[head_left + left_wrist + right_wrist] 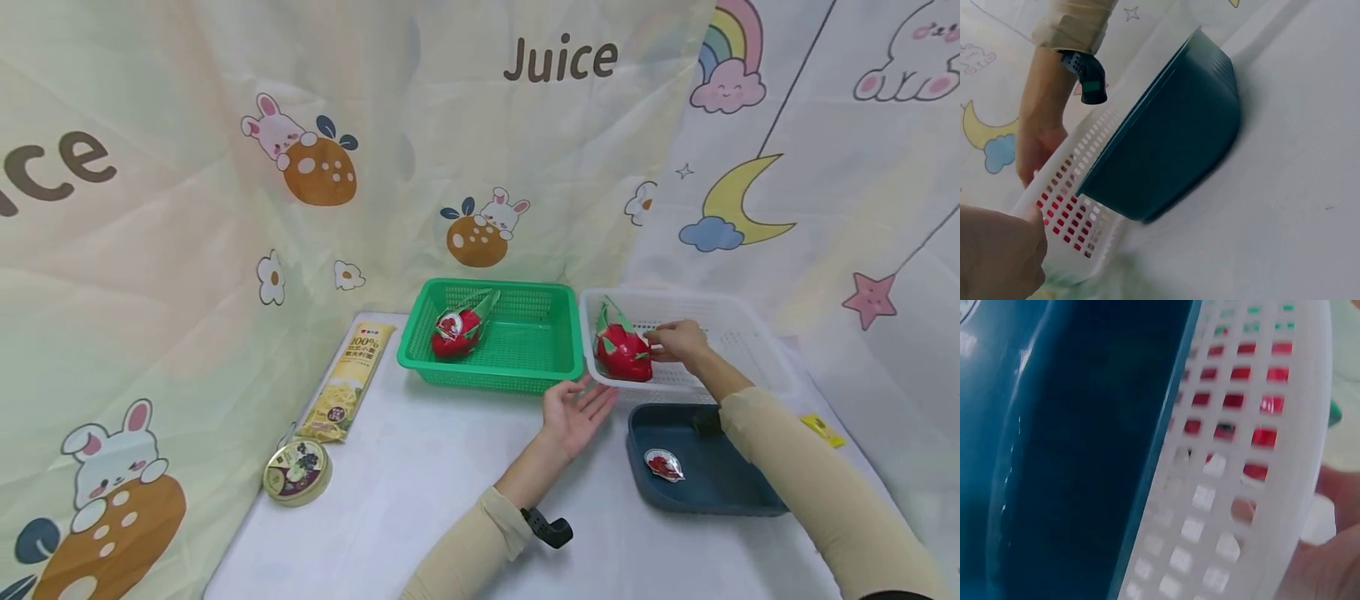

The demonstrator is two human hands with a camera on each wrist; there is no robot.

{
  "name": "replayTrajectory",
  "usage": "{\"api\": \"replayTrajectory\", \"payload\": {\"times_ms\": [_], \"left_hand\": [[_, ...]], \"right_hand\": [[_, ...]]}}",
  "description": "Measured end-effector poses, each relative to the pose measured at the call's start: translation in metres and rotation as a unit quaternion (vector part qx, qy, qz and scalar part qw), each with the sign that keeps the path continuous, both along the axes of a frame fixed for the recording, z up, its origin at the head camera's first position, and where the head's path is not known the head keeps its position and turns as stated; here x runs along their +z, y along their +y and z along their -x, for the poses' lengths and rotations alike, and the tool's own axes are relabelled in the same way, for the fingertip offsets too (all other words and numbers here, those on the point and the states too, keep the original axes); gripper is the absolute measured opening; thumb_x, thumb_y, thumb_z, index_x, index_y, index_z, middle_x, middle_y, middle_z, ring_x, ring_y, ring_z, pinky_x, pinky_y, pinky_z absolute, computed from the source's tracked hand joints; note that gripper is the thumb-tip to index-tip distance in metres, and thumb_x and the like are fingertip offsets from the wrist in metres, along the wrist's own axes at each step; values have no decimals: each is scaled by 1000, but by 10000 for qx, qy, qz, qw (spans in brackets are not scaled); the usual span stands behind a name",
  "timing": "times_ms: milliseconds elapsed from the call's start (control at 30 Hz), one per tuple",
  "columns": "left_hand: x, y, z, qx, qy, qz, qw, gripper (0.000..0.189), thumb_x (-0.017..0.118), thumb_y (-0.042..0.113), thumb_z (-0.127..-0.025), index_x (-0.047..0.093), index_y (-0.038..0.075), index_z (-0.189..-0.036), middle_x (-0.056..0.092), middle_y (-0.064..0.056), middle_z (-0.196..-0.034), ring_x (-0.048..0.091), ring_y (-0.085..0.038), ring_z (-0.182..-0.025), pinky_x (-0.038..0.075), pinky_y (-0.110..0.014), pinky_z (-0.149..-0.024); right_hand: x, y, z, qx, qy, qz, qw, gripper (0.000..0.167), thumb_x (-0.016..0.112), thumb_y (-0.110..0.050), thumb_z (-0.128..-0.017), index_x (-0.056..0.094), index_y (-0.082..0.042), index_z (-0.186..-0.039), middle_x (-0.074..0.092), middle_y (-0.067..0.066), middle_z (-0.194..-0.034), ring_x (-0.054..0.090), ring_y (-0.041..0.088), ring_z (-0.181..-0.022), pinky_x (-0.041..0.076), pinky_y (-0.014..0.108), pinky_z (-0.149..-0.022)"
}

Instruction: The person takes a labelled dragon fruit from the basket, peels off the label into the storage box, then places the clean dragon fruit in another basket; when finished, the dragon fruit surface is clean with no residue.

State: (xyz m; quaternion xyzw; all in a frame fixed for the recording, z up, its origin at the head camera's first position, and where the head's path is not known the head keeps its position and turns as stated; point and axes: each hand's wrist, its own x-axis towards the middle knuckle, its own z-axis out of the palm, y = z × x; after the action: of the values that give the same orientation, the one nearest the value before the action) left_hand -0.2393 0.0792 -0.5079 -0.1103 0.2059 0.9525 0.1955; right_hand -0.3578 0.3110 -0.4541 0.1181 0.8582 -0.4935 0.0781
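Note:
My right hand (pixel 678 342) reaches over the white basket (pixel 750 321), fingertips right at the side of a red dragon fruit (pixel 624 354) with green leaf tips. In the right wrist view, a small white flat piece (pixel 1319 522) shows between its thumb and fingers; its face is hidden. Palm up, my left hand (pixel 573 417) has its fingers extended beneath the near left corner of that basket. Another dragon fruit (pixel 468 335) lies in the green basket (pixel 525 379), with a round picture sticker (pixel 449 325) on it.
In front of the white basket stands a dark blue tray (pixel 708 502) holding a picture sticker (pixel 664 465). A yellow packet (pixel 822 430) lies right of it. At the left are a pasta packet (pixel 348 383) and a round tin (pixel 297 472). Printed cloth (pixel 420 150) hangs behind.

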Motion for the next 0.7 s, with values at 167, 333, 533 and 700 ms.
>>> {"api": "replayTrajectory", "payload": {"times_ms": [167,333,533,700], "left_hand": [[-2,-8,-3,-118,23,271,9996,49,49,9,-91,53,-8,-137,58,-29,-137,57,-45,-131,43,-49,-117],[-3,-18,-8,-356,8,556,9978,46,54,8,-89,59,-8,-132,58,-31,-137,59,-44,-130,45,-49,-116],[-2,-39,-11,-639,173,657,9956,57,51,10,-94,46,-11,-147,45,-33,-152,46,-46,-142,40,-47,-119],[-1,-60,-12,-529,332,617,9961,60,46,12,-96,38,-10,-151,41,-34,-155,41,-48,-145,41,-47,-119]], "right_hand": [[3,-15,0,-954,751,-710,9901,53,61,-34,-103,62,6,-137,64,29,-135,65,39,-121,55,46,-102],[16,-38,0,-1290,1254,-800,9804,48,62,-37,-102,68,-1,-133,66,22,-131,58,39,-120,54,47,-94],[37,-70,0,-938,1506,-525,9827,42,66,-37,-101,71,-7,-130,72,18,-123,63,30,-106,53,36,-83],[47,-99,5,-705,1648,-267,9834,39,68,-35,-99,73,-9,-127,74,14,-118,63,26,-106,52,32,-80]]}}
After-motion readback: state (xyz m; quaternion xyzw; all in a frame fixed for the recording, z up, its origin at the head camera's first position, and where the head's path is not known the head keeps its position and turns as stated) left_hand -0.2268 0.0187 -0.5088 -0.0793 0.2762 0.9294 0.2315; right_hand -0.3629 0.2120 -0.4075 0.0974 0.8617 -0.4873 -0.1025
